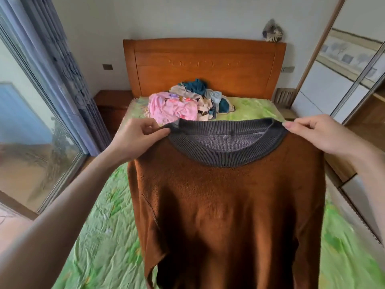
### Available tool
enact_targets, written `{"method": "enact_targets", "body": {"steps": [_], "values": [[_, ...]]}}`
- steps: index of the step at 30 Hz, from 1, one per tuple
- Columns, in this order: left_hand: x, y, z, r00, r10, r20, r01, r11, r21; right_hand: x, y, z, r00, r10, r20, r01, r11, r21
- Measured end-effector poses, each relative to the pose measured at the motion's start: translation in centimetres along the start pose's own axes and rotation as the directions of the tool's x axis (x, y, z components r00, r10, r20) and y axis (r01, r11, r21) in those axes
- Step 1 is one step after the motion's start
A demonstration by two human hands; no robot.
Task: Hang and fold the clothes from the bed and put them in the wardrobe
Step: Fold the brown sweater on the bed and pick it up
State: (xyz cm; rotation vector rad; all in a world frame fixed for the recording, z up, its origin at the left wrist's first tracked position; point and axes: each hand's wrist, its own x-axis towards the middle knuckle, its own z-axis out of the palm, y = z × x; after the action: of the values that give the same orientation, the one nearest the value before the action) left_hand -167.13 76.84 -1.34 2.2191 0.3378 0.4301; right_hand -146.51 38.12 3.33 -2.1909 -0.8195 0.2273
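Left hand [137, 138] and right hand [312, 134] pinch the sweater [225, 205] collar at 9 and 3 o'clock; either pinch slipping could drop it crumpled onto the bed [100, 226].

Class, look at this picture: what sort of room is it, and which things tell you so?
Most likely a bedroom: a bed with a wooden headboard, a bedside cabinet, and a pile of clothes.

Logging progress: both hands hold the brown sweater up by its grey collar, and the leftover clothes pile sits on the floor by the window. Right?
Not quite. In the head view, the clothes pile sits on the bed near the headboard, not the floor. Both hands, left and right, do hold the brown sweater by its grey collar.
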Motion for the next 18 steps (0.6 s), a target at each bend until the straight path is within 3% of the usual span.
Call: {"method": "enact_targets", "body": {"steps": [5,10,14,18], "values": [[1.8,-8.7,8.7,0.970,-0.226,0.095,0.231,0.972,-0.045,3.7,11.1,7.4,0.981,0.158,0.116,-0.158,0.987,-0.009],[3.3,-18.0,17.1,0.877,-0.451,0.166,0.466,0.883,-0.062,5.5,21.6,15.7,0.928,0.319,0.195,-0.321,0.947,-0.019],[5.1,-24.2,22.1,0.853,-0.482,0.202,0.485,0.874,0.035,7.5,27.3,21.2,0.908,0.347,0.235,-0.350,0.936,-0.031],[8.1,-30.5,25.6,0.875,-0.476,0.084,0.466,0.877,0.113,11.3,31.4,25.0,0.882,0.396,0.254,-0.412,0.911,0.008]]}}
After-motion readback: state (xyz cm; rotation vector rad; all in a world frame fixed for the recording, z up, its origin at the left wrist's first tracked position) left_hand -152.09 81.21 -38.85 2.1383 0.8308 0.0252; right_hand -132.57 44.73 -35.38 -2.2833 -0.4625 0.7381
